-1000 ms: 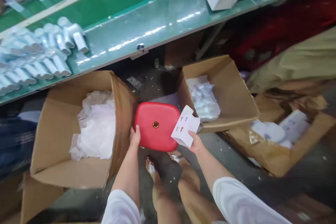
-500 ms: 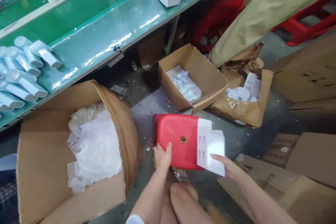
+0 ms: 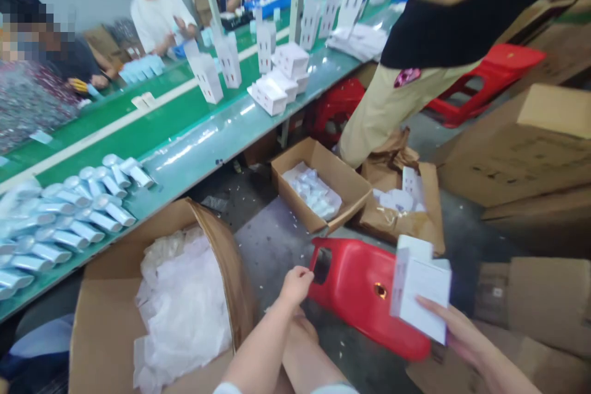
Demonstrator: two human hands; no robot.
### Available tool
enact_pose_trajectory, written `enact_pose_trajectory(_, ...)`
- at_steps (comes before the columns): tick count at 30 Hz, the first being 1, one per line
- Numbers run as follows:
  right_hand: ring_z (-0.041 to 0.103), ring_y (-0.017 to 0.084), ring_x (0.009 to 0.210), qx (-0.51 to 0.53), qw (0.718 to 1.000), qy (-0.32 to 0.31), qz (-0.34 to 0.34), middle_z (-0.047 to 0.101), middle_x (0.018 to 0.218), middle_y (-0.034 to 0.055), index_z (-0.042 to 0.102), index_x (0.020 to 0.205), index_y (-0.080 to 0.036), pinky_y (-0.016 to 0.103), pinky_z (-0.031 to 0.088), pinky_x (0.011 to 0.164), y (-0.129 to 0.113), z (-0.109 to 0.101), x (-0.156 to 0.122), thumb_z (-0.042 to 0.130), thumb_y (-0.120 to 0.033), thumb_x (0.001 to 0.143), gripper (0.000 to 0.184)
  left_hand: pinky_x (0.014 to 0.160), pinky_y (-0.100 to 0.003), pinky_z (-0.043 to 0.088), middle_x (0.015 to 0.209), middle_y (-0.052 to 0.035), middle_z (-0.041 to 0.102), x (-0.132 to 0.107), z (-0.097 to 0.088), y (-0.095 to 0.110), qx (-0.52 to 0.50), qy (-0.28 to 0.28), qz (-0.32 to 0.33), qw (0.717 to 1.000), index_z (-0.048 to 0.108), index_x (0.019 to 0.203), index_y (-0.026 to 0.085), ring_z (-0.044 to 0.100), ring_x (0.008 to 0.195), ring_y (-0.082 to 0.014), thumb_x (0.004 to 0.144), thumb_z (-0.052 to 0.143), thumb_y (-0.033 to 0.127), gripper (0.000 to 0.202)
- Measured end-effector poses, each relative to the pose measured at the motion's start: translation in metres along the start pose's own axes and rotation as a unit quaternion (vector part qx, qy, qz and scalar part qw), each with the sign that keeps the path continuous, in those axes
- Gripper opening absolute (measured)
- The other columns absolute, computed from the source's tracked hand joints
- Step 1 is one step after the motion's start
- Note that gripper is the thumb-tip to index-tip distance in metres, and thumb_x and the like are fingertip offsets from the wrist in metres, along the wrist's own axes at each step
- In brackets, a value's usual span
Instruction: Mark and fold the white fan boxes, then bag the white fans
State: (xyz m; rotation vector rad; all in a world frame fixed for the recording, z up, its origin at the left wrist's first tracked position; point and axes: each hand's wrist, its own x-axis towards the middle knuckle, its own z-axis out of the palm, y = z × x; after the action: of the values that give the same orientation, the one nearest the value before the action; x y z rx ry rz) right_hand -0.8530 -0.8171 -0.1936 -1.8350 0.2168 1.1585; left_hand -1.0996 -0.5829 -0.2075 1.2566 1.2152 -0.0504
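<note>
Stool (image 3: 353, 286) partly behind white box (image 3: 422, 295)

Floor strip (image 3: 270, 240): left open between large carton (image 3: 226, 258) and small carton (image 3: 348, 181); closed off nearside by red stool (image 3: 360, 301), farside by worktop (image 3: 221, 135).

Red stool (image 3: 355, 283) is showing smooth, glossy moulded plastic w/ a small shiny metal eyelet (image 3: 380, 290) in the seat, while the white carton (image 3: 425, 295) is looking like smooth, matt paperboard. Cardboard box (image 3: 104, 320) is showing brown, matt, rough-ish corrugated board & is holding crinkly, translucent plastic bags (image 3: 184, 314). Green conveyor belt (image 3: 184, 104) is looking smooth w/ a dull sheen, its table edge (image 3: 207, 141) is glaring glossy, and the floor (image 3: 272, 240) is looking like rough, dull concrete.
</note>
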Motion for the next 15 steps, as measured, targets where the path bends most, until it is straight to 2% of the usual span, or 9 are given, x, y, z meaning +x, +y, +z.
enact_pose_trajectory(2,0.07,0.038,0.093,-0.006,0.998,-0.064,-0.011,0.071,0.103,0.0204,0.059,0.11,-0.03,0.046,0.059,0.083,-0.055,0.03,-0.022,0.081,-0.042,0.05,0.065,0.072,-0.029,0.048,0.078,-0.0061,0.068,-0.029,-0.043,0.024,-0.025,0.038,0.02,0.999,0.069,0.086,0.016,0.063,0.076,-0.0183,0.079,0.054,0.032,0.023)
enact_pose_trajectory(4,0.071,0.036,0.094,-0.024,0.993,-0.1,-0.063,0.072,0.106,0.016,0.054,0.116,-0.027,0.049,0.059,0.083,-0.119,0.068,-0.041,0.082,-0.041,0.051,0.072,0.065,-0.027,0.045,0.074,-0.0048,0.065,-0.057,-0.078,0.042,-0.061,0.067,0.027,0.995,0.066,0.082,0.016,0.06,0.069,-0.0156,0.079,0.053,0.033,0.021)
enact_pose_trajectory(6,0.071,0.033,0.094,-0.044,0.981,-0.14,-0.13,0.071,0.112,0.014,0.05,0.119,-0.024,0.047,0.06,0.081,-0.19,0.114,-0.052,0.083,-0.04,0.056,0.073,0.062,-0.025,0.041,0.073,-0.0038,0.063,-0.079,-0.105,0.055,-0.114,0.076,0.028,0.99,0.063,0.079,0.016,0.058,0.066,-0.0139,0.077,0.056,0.035,0.02)
enact_pose_trajectory(8,0.072,0.03,0.092,-0.069,0.961,-0.193,-0.185,0.07,0.114,0.0141,0.052,0.117,-0.021,0.044,0.061,0.079,-0.263,0.17,-0.053,0.083,-0.04,0.061,0.066,0.062,-0.024,0.039,0.072,-0.0028,0.062,-0.09,-0.13,0.063,-0.159,0.071,0.026,0.984,0.062,0.078,0.016,0.057,0.065,-0.0128,0.073,0.061,0.036,0.02)
enact_pose_trajectory(10,0.071,0.028,0.095,-0.098,0.936,-0.236,-0.244,0.07,0.116,0.0125,0.056,0.114,-0.021,0.041,0.06,0.08,-0.337,0.234,-0.044,0.082,-0.037,0.066,0.057,0.062,-0.024,0.037,0.071,-0.0018,0.061,-0.089,-0.156,0.069,-0.173,0.075,0.025,0.982,0.061,0.078,0.016,0.056,0.065,-0.0124,0.071,0.064,0.038,0.023)
enact_pose_trajectory(12,0.07,0.026,0.096,-0.125,0.915,-0.267,-0.276,0.07,0.115,0.0112,0.058,0.111,-0.02,0.039,0.06,0.082,-0.405,0.304,-0.024,0.081,-0.031,0.069,0.049,0.061,-0.024,0.036,0.068,-0.0004,0.059,-0.077,-0.186,0.077,-0.176,0.101,0.024,0.979,0.062,0.078,0.017,0.054,0.063,-0.0123,0.07,0.065,0.04,0.025)
enact_pose_trajectory(15,0.071,0.024,0.092,-0.175,0.903,-0.29,-0.263,0.073,0.105,0.0107,0.061,0.104,-0.018,0.038,0.06,0.082,-0.485,0.402,0.019,0.076,-0.024,0.074,0.035,0.061,-0.025,0.037,0.063,0.0011,0.056,-0.057,-0.23,0.086,-0.211,0.202,0.02,0.956,0.063,0.075,0.017,0.051,0.062,-0.0135,0.067,0.068,0.044,0.028)
